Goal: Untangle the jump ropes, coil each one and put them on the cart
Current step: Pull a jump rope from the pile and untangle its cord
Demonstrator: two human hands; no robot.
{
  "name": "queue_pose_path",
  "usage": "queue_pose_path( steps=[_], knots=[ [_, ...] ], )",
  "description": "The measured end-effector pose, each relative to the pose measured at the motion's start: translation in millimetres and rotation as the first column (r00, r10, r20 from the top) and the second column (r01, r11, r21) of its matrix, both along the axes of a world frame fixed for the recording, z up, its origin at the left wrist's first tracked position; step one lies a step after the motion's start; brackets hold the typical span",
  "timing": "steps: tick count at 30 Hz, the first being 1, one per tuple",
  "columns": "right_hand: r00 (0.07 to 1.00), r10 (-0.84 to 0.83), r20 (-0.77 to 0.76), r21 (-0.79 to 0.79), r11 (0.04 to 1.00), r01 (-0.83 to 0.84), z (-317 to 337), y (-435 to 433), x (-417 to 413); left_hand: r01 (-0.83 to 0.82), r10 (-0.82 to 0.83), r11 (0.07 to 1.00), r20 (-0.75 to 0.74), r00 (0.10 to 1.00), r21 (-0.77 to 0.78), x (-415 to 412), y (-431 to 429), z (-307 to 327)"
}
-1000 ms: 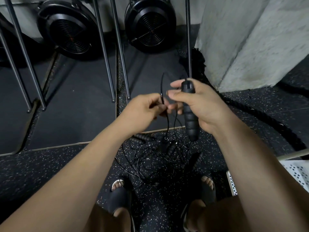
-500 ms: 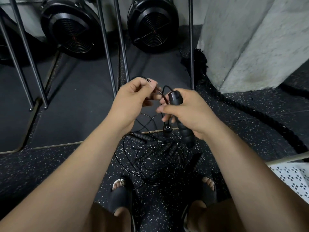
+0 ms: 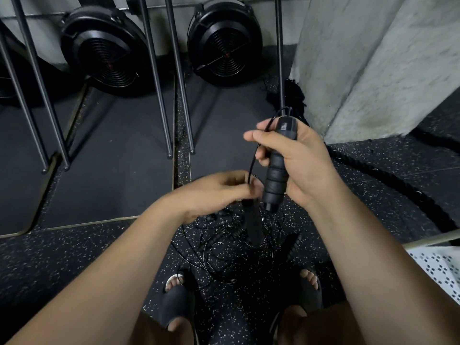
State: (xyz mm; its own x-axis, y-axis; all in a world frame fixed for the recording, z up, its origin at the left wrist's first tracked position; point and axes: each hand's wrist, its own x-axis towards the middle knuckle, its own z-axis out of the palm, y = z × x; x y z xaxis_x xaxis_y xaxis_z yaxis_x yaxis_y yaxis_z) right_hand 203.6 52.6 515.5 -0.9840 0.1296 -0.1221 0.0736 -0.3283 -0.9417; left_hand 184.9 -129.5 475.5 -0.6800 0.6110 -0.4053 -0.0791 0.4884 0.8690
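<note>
Black ribbed handle (image 3: 275,175): gripped in my right hand (image 3: 296,158), cord end up. Thin cord (image 3: 252,165): runs down to my left hand (image 3: 216,192), pinched in its fingers. Second handle (image 3: 252,225): hangs just below my left hand. Tangled ropes (image 3: 231,242): on the floor, beneath both hands.

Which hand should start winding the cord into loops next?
Left, probably. The left hand pinches the cord beside the jump rope handle, while the right hand is wrapped around that handle, anchoring it.
</note>
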Motion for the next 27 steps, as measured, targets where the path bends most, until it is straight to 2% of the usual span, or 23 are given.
queue_pose_path(
  steps=[2,9,15,18,22,27],
  knots=[
    [1.0,-0.018,0.008,-0.015,1.0,0.018,-0.2,2.1,-0.5,0.014,-0.014,0.999,0.001,1.0,0.034,-0.9,0.1,-5.4],
    [0.997,-0.066,0.041,-0.117,0.991,0.07,1.2,8.8,-5.1,0.025,-0.03,0.998,-0.075,0.997,-0.057,-1.1,0.9,-26.4],
    [0.977,-0.049,0.207,-0.077,0.995,0.066,-4.0,10.1,-5.7,-0.189,0.196,0.98,-0.115,0.974,0.068,-4.4,3.6,-19.1],
    [0.955,-0.045,0.292,0.048,0.998,0.032,-10.8,7.5,-4.1,-0.301,0.318,0.943,-0.119,0.941,0.143,-8.1,2.5,-11.1],
    [0.94,-0.02,0.342,0.177,0.983,-0.043,-14.1,0.3,-4.6,-0.418,0.43,0.872,0.009,0.903,0.255,-8.4,0.3,3.1],
    [0.933,-0.01,0.359,0.066,0.998,-0.015,-15.8,-14.7,-1.1,-0.578,0.55,0.737,0.186,0.814,0.349,-1.5,-0.7,14.0]
  ],
)
